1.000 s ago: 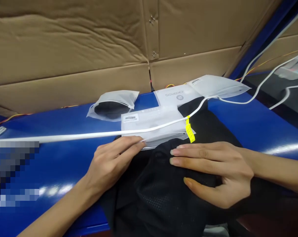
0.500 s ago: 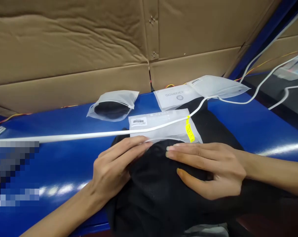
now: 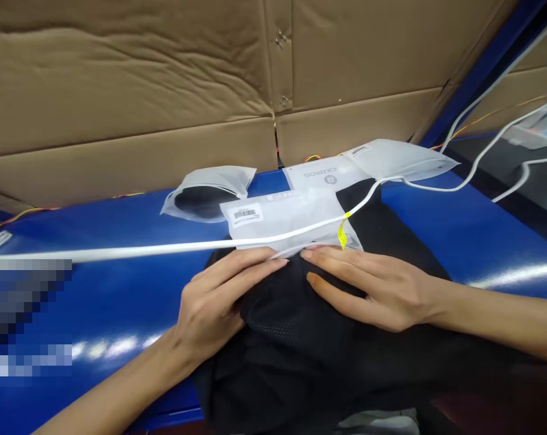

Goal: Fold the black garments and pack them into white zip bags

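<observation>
A frosted white plastic bag [image 3: 285,211] with a barcode label [image 3: 246,214] lies on black mesh fabric [image 3: 291,350], its near edge towards me. My left hand [image 3: 221,296] pinches the left part of that edge between thumb and fingers. At the right part of the same edge is my right hand [image 3: 373,284], fingers together on the plastic, thumb lower against the black fabric. A white cable [image 3: 178,246] with a yellow tag [image 3: 343,232] runs across the bag. Whatever is inside the bag cannot be made out.
Behind, on the blue table [image 3: 105,235], lies a frosted bag [image 3: 207,190] with something black inside. More white bags [image 3: 395,158] lie at the back right, one printed. A brown cardboard wall [image 3: 128,78] stands behind. A clear container [image 3: 538,127] is at far right.
The bag has shifted left and slightly away from me, its label now tilted. My right hand has moved up and left to the bag's edge. My left hand has shifted slightly right.
</observation>
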### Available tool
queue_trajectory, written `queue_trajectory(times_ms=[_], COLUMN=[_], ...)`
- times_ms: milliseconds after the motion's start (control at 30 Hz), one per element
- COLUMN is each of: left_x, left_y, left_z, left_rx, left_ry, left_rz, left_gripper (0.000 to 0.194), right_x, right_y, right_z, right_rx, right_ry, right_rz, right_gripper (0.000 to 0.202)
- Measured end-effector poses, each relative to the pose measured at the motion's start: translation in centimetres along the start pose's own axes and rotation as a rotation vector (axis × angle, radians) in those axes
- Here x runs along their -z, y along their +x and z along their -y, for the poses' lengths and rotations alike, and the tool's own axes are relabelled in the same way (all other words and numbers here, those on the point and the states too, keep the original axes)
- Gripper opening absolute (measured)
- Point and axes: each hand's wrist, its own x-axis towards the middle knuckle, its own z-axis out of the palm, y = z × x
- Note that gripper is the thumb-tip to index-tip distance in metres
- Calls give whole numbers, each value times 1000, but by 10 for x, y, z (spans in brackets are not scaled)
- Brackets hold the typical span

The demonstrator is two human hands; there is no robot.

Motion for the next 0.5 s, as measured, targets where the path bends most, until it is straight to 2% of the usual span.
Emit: queue_trajectory(times_ms=[100,233,400,500], left_x=[-2,-6,-6,1], left_y=[1,0,-6,-5], left_z=[2,4,5,13], left_rx=[-54,-97,-119,-146], left_ry=[-43,-47,60,171], left_rz=[-18,-37,-50,91], left_gripper=[25,26,32,33], right_x=[-7,-7,-1,0], right_y=[-9,-12,-8,-8], right_z=[1,6,10,8], right_rx=[-89,-160,-136,-120], right_ry=[67,-26,-163,-180], right_rz=[119,247,182,161], right_gripper=[39,52,52,51])
